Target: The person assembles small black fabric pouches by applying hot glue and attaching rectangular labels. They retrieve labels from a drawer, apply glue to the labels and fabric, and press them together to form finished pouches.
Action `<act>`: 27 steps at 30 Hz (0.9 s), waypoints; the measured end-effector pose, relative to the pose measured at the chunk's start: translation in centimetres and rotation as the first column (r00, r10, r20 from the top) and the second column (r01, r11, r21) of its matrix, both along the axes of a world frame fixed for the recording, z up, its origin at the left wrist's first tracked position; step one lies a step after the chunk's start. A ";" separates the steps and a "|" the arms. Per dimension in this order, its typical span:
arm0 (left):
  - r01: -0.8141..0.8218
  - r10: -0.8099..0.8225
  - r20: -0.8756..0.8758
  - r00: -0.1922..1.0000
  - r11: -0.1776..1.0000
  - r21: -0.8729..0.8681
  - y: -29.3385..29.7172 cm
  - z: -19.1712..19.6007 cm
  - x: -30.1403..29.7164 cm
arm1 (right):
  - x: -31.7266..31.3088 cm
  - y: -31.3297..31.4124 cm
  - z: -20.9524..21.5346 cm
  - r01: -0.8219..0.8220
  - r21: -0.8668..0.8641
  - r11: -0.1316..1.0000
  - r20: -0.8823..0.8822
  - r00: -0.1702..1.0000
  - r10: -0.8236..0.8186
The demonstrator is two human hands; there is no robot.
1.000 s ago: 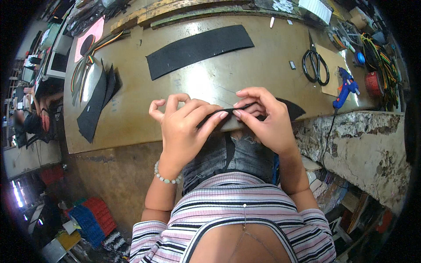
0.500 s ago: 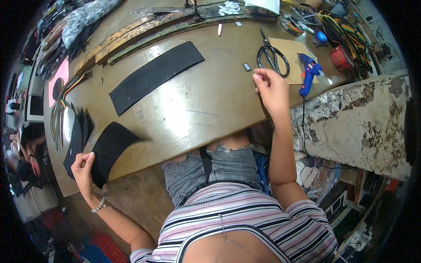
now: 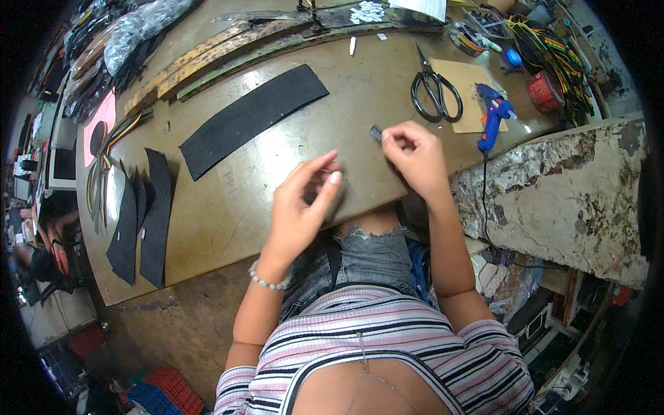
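Note:
My right hand [image 3: 418,158] is over the front part of the table, its fingertips pinched on a small dark label [image 3: 375,133]. To its left, my left hand [image 3: 301,200] hovers with thumb and fingers curved and apart, nothing between them. Farther back lies a broad black fabric strip [image 3: 254,119], flat on the table. At the table's left end rest more black strips, one [image 3: 158,218] beside another darker pointed piece [image 3: 123,242]; each bears a small pale-marked label.
Black-handled scissors [image 3: 436,95] and a blue glue gun [image 3: 492,114] lie on and beside brown card [image 3: 462,83] at the right. Wooden bars [image 3: 207,61] cross the back. Striped cords [image 3: 100,166] lie at the left, and a rough wall ledge [image 3: 553,197] borders the right.
My left hand has let go of the black strip at the left end and moved right, toward my right hand. The right hand has come nearer and picked the small label off the table.

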State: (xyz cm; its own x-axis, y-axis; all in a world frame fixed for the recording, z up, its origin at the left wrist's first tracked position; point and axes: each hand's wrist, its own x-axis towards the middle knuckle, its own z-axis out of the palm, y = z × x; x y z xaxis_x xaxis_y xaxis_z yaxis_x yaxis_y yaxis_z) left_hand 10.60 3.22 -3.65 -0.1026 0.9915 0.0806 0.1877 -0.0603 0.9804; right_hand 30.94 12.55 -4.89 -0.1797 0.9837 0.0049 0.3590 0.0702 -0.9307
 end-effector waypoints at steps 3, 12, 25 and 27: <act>0.073 -0.017 0.289 0.957 0.980 -0.183 0.7 -0.3 2.2 | 0.4 -1.9 0.4 -0.275 -0.303 0.912 -0.357 0.921 0.159; 0.038 0.063 0.349 0.935 0.960 -0.277 -0.3 -0.6 2.0 | -0.6 -3.9 1.3 -0.331 -0.152 0.931 -0.297 0.914 0.277; -0.067 0.163 0.445 0.881 0.973 -0.223 -0.8 0.8 -0.7 | 15.0 7.0 -2.0 0.492 0.523 0.696 0.167 0.741 -0.650; -0.073 0.155 0.469 0.870 0.980 -0.187 -0.9 1.2 -0.4 | 14.9 8.0 -1.1 0.511 0.465 0.723 0.378 0.624 -0.684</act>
State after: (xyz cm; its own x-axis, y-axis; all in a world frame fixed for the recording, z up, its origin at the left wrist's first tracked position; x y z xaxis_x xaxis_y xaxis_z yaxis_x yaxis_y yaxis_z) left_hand 10.15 2.28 -2.46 -0.2011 0.9657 -0.1644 -0.3111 0.0962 0.9455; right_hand 45.83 20.51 -5.95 0.3874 0.8340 0.3929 0.8101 -0.1045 -0.5768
